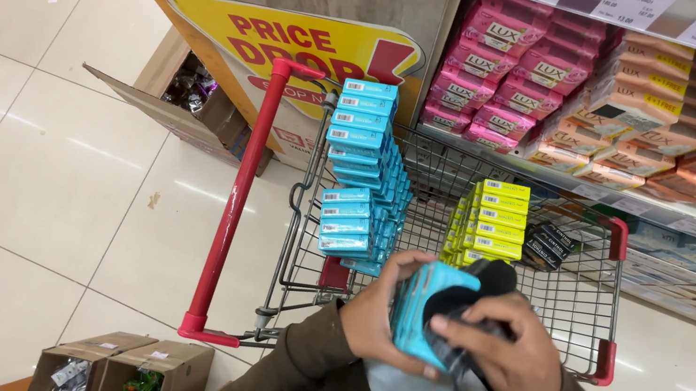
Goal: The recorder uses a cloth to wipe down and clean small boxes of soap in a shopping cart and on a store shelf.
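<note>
Turquoise soap boxes (423, 309) sit clamped in the left hand (374, 319); the right hand (506, 352) grips a black handheld scanner (472, 294) against them, above the trolley's (468, 164) near edge.

My left hand (373, 314) and my right hand (504, 347) are close together in front of me, both around a stack of small boxes (423, 309). The cart (456, 234) stands just past my hands. In it, a tall pile of boxes (362, 169) is on the left and a shorter pile (494, 221) is on the right. Shelves of soap packs (576, 93) are behind the cart. A cardboard box (122, 370) sits on the floor to my left.
</note>
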